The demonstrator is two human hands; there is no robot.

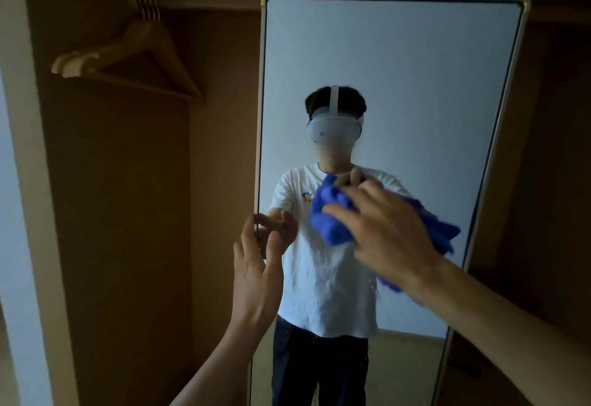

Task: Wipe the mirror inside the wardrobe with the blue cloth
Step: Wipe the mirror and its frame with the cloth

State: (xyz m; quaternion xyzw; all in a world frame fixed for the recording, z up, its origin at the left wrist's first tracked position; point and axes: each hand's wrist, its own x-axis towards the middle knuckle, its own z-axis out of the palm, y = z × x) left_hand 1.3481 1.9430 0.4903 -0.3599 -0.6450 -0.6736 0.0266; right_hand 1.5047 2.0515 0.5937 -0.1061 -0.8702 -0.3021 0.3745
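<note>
A tall mirror (399, 60) in a pale frame stands inside the dark wooden wardrobe. My right hand (387, 229) presses a bunched blue cloth (329, 213) flat against the glass at mid height, fingers spread over it. More of the cloth sticks out to the right of the hand, near the mirror's right edge. My left hand (256, 265) is raised at the mirror's left edge with fingers straight, and its fingertips reach the frame. The glass reflects a person in a white shirt and a headset. Small droplets show on the glass below the cloth.
Several wooden hangers (128, 57) hang from a rail (208, 1) at the upper left. The wardrobe's side panel (35, 181) stands at the far left. Dark wardrobe space lies to the right of the mirror.
</note>
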